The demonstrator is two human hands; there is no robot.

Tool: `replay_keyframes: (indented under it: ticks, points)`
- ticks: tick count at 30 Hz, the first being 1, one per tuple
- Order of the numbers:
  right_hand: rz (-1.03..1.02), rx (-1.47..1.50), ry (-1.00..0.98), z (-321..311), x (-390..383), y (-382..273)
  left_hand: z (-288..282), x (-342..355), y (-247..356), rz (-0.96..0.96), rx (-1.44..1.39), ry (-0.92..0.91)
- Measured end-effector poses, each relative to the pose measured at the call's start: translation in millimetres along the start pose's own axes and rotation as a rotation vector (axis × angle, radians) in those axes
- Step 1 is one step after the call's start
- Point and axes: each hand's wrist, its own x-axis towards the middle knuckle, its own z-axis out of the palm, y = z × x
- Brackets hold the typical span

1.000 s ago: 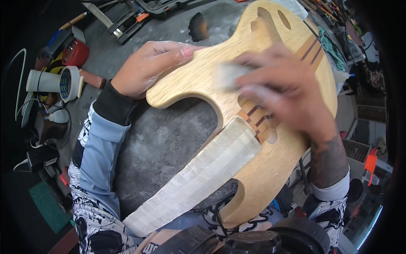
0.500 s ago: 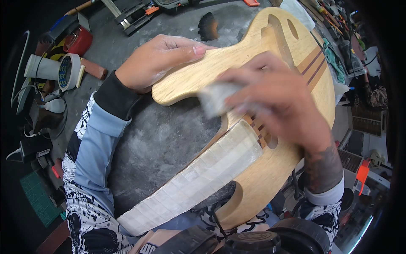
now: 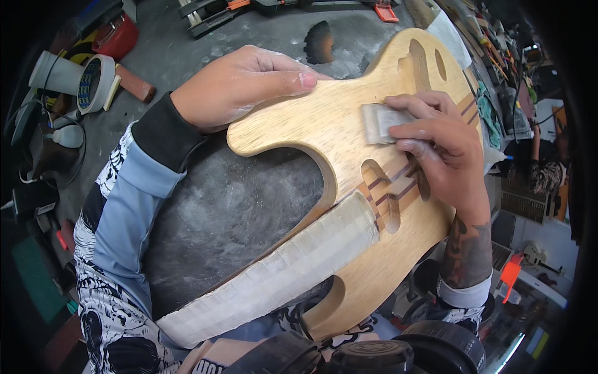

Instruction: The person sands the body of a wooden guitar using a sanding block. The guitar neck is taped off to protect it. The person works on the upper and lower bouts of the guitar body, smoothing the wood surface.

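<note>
We look down on a pale wooden guitar body [image 3: 299, 115] filling the middle and right of the frame above a dark, dusty bench [image 3: 230, 218]. Our right hand [image 3: 443, 140], right of centre, pinches a small grey block [image 3: 375, 124] between thumb and fingers. The block lies just left of those fingertips, against the wood; the fingers cover part of it, so we cannot tell its long axis. The right hand is nearer the routed slots [image 3: 389, 212] below it. Our left hand [image 3: 240, 87], at upper left, grips the upper edge of the left horn, thumb on top and the other fingers mostly hidden; the block is well apart from it. The guitar's long axis slants from upper right to lower left, and its neck [image 3: 280, 271], wrapped in whitish tape, points toward the lower left.
</note>
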Motion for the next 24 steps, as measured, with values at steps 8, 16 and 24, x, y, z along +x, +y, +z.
replay_keyframes:
  ticks: [8,16,24]
  points:
    - [-0.072,0.011,-0.074,7,7,-12,2,-2,-1,-0.018,-0.064,0.028]
    - [-0.106,0.115,-0.134,15,12,-33,4,-2,0,-0.025,-0.082,0.069]
    - [-0.175,0.138,-0.132,23,14,-40,2,-1,1,-0.042,-0.029,0.019]
